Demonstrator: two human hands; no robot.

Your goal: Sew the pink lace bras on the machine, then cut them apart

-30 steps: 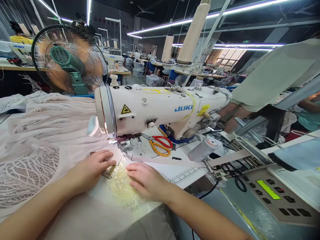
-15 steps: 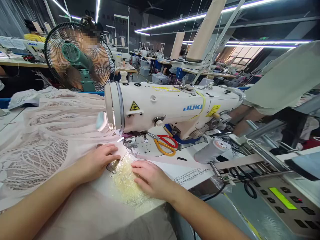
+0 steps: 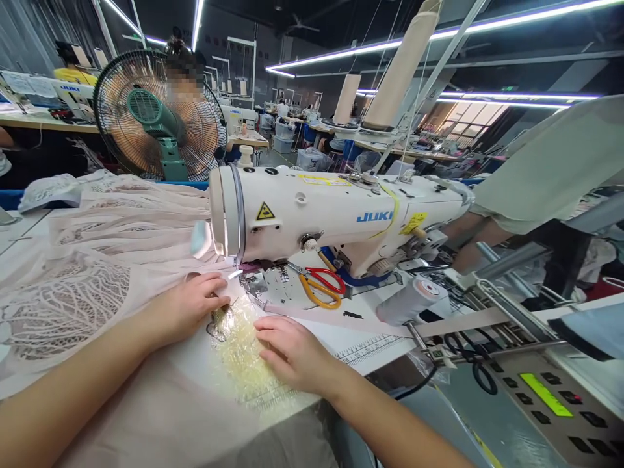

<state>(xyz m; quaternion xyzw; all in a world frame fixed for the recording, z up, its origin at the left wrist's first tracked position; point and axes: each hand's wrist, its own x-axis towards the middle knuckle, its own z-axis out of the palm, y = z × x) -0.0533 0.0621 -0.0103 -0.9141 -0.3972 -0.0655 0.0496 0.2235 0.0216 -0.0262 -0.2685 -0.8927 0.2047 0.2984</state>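
Note:
My left hand [image 3: 188, 307] lies on the pale sheer fabric [image 3: 160, 403], just in front of the sewing machine's [image 3: 302, 211] needle end. Its fingers are stretched to the right, with the thumb apart from them. My right hand [image 3: 295, 354] rests palm down, fingers slightly bent and apart, on the right edge of a crinkled, translucent yellowish patch [image 3: 246, 357]. That patch lies between my hands on the white table; whether it is plastic or elastic I cannot tell. A lace panel [image 3: 73, 305] of the garment spreads out at the left. The undersides of my fingertips are hidden.
Scissors [image 3: 322, 286] with red and orange handles lie on the machine bed. A thread cone [image 3: 412, 299] stands to their right, near metal guides and a control box [image 3: 546, 396]. Behind are a large fan [image 3: 158, 117] and a person. A printed ruler [image 3: 368, 348] runs along the table.
The view has shifted slightly, so the machine sits a little lower in the picture. Both hands keep nearly the same places on the fabric and the yellowish patch.

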